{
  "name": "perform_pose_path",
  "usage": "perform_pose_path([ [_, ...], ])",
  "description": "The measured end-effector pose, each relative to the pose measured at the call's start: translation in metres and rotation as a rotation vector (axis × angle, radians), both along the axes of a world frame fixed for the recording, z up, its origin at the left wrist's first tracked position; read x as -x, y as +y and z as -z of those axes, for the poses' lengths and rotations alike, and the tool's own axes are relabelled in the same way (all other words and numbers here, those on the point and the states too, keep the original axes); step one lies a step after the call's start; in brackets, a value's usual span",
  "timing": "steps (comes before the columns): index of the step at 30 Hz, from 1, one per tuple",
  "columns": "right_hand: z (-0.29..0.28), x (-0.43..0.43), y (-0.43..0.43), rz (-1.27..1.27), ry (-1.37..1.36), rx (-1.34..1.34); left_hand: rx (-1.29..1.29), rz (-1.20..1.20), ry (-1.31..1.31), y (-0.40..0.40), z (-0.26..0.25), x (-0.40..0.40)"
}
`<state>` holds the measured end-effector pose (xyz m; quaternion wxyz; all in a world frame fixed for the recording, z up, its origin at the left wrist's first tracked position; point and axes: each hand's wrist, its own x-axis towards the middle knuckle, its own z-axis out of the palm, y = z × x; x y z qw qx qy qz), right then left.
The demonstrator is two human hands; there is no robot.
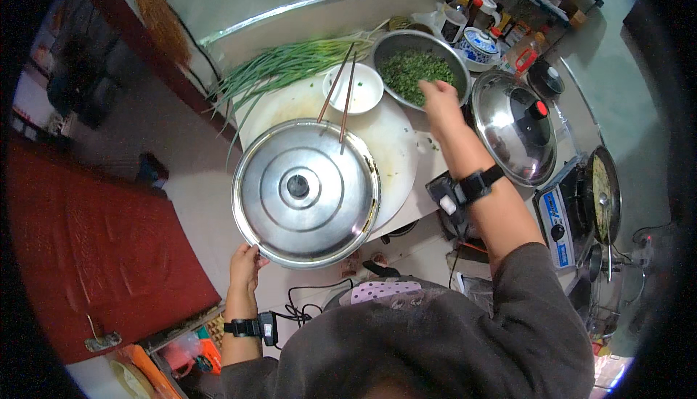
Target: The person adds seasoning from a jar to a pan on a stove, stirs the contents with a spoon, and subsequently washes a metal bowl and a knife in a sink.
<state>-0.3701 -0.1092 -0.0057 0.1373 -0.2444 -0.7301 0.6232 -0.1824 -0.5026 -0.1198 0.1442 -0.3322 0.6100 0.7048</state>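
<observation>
My left hand [248, 269] grips the near-left rim of a large round metal lid [294, 214] with a black knob. What lies beneath the lid is hidden. My right hand [442, 106] reaches into a metal bowl [466, 75], its bunched fingertips at the chopped greens [408, 69] inside. Whether it pinches any of them cannot be seen. Behind the lid stands a white bowl [365, 97] with a few green bits in it. A pair of wooden chopsticks [348, 86] slants across this bowl, the lower ends over the lid. A round white cutting board [400, 165] shows under and beside the lid.
Long green onions [283, 64] lie along the back. Several bottles [454, 18] and a blue-and-white lidded pot [479, 45] fill the back corner. At right are a domed metal lid [506, 116], a portable stove [558, 225] and a frying pan [601, 181] holding food.
</observation>
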Motion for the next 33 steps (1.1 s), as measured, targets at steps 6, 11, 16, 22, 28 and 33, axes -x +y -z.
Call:
perform_pose_path([
  [6,0.080,0.037,0.079,0.444,-0.211,0.528,-0.021,0.087,-0.013,0.003,0.001,0.006],
  [11,0.098,0.047,0.076,0.438,-0.234,0.801,-0.013,0.092,-0.056,0.002,0.001,0.001],
  [16,0.092,0.064,0.089,0.297,-0.202,0.868,-0.008,0.095,-0.058,0.003,-0.001,0.004],
  [22,0.042,0.065,0.074,0.227,-0.117,0.940,-0.016,0.127,-0.062,0.004,-0.003,0.006],
  [28,-0.017,0.030,0.087,-0.084,0.047,0.993,-0.011,0.378,-0.071,0.019,-0.015,0.012],
  [33,-0.048,-0.063,0.073,0.096,0.206,0.692,0.039,0.439,-0.146,0.013,-0.014,0.011],
])
